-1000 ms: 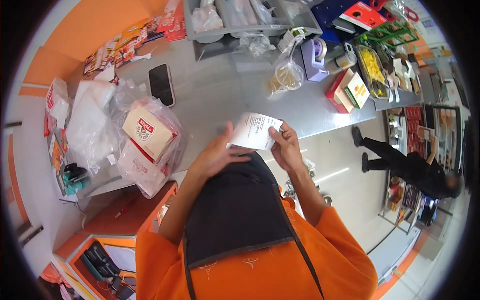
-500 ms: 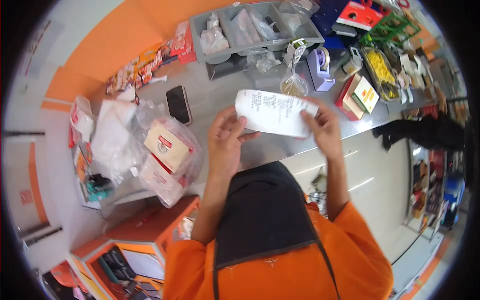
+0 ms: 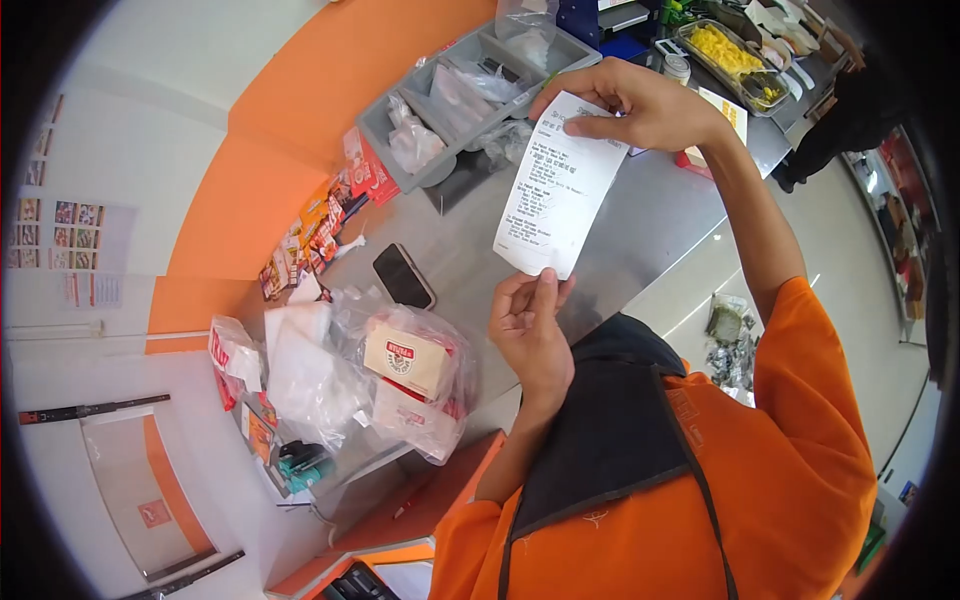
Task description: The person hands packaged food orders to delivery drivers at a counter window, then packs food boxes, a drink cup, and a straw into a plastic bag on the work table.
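Note:
A long white printed receipt (image 3: 558, 190) is stretched upright between my two hands, over the metal counter. At its lower end my left hand (image 3: 532, 335) pinches the edge between thumb and fingers. My right hand (image 3: 645, 108) grips the upper end, thumb on the printed face and fingers behind. To the left of the receipt lies a black phone (image 3: 404, 276). Below the phone, a clear plastic bag (image 3: 462, 385) holds a beige and red food box (image 3: 408, 362).
A grey divided bin (image 3: 445, 165) with plastic bags stands at the back of the metal counter (image 3: 460, 225). White plastic bags (image 3: 312, 385) lie at the left. A tray of yellow food (image 3: 722, 50) is at the upper right, near a person in dark clothes (image 3: 840, 120).
The receipt has turned from sideways to upright, my right hand rising to its top and my left hand moving to its bottom. The view has swung left. Earlier, my left hand was off the receipt.

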{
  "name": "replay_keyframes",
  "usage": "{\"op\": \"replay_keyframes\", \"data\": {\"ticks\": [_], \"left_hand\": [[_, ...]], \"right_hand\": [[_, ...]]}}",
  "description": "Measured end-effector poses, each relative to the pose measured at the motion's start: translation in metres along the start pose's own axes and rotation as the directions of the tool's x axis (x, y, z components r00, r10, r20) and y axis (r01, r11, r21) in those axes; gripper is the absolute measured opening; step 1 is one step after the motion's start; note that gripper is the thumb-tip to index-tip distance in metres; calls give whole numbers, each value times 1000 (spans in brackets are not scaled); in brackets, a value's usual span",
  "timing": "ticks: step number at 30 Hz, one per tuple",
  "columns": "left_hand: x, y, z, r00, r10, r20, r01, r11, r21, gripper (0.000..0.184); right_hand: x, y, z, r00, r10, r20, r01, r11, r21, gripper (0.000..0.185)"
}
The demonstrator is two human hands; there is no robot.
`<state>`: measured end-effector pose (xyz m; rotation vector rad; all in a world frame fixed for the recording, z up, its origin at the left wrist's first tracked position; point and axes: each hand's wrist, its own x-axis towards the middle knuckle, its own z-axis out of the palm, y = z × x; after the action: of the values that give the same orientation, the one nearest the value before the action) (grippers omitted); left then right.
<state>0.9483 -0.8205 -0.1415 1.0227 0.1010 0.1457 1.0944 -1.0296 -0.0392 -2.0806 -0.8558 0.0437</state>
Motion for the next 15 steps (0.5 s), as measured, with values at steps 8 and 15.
{"op": "replay_keyframes", "data": {"ticks": [8, 15], "left_hand": [[3, 2, -3, 999, 31, 20, -30, 999, -18, 7], [4, 3, -3, 999, 35, 32, -34, 999, -18, 7]], "right_hand": [[16, -9, 2, 1000, 13, 27, -12, 999, -30, 30], [22, -7, 5, 1000, -2, 27, 3, 1000, -11, 31]]}}
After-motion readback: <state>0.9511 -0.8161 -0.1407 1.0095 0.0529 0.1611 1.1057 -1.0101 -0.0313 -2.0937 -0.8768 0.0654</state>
